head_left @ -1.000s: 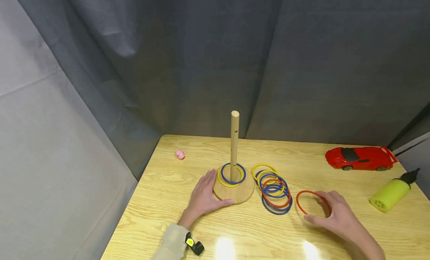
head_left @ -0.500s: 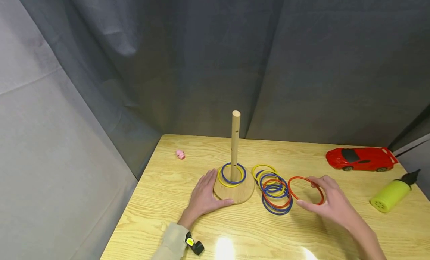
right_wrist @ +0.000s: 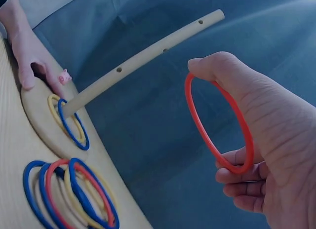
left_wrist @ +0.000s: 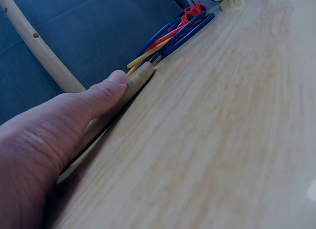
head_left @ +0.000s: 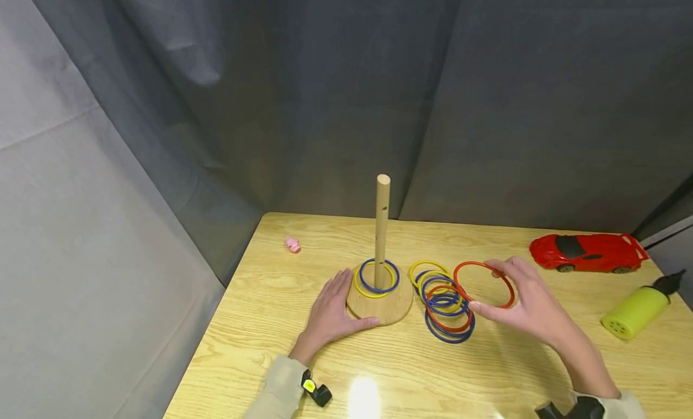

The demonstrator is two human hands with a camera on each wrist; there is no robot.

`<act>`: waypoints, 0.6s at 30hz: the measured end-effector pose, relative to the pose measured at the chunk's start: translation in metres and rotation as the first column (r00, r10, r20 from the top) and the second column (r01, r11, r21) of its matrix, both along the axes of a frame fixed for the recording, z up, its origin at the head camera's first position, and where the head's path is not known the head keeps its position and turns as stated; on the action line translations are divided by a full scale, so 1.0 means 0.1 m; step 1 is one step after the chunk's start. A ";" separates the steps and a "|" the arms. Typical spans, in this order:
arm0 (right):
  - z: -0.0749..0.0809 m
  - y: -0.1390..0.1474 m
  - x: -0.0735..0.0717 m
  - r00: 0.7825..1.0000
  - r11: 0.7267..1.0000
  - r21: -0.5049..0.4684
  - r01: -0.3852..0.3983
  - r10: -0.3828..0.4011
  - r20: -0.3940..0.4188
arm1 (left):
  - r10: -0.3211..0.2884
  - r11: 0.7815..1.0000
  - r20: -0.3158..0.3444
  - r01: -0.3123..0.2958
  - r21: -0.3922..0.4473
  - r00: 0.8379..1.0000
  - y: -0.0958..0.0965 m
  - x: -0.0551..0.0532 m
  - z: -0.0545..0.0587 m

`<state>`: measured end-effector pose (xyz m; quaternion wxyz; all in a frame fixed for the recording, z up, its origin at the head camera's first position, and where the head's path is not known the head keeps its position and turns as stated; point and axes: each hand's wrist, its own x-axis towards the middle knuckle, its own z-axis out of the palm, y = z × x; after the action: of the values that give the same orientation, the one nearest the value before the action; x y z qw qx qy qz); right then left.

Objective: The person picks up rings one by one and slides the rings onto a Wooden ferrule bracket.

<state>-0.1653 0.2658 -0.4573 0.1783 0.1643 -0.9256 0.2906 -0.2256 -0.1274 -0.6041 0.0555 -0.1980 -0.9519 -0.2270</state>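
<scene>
A wooden ring-toss stand has a round base [head_left: 391, 311] and an upright post [head_left: 382, 226] with small holes. Around the post's foot lie a blue ring [right_wrist: 87, 140] and a yellow ring [head_left: 373, 295]. My left hand [head_left: 328, 323] holds the base at its left, thumb along the front edge and fingers along the far-left side. My right hand [head_left: 530, 305] pinches a thin red ring [right_wrist: 200, 125] between thumb and fingers. That ring is raised above the table, at the right of a loose pile of blue, yellow and red rings [head_left: 450, 342], some overlapping.
A red toy car [head_left: 590, 253] stands at the back right. In front of it lies a yellow-green bottle-shaped thing with a black nozzle [head_left: 636, 312]. A tiny pink pig [head_left: 293, 244] sits at the back left. Dark cloth [head_left: 325, 106] hangs behind the wooden table [head_left: 243, 347].
My right hand has raised the red ring and carried it left and away from me, towards the pile. The left hand stays on the base.
</scene>
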 end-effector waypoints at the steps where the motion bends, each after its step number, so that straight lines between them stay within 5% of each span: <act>1: 0.02 -0.02 -0.01 1.000 1.000 -0.005 -0.008 0.008 -0.011 | -0.001 1.000 -0.005 0.002 0.002 1.000 -0.01 0.01 0.00; 13: 0.30 -0.23 -0.17 0.999 0.999 -0.021 -0.038 0.037 -0.015 | -0.005 1.000 0.006 0.005 0.009 1.000 0.00 0.02 -0.01; 18: 0.43 -0.33 -0.29 0.992 0.996 0.003 -0.088 0.088 -0.091 | -0.003 1.000 -0.002 0.003 0.020 1.000 0.00 0.01 0.02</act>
<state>-0.1939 0.2325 -0.4138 0.2072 0.2179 -0.9083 0.2907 -0.2245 -0.1278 -0.6026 0.0581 -0.1992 -0.9492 -0.2366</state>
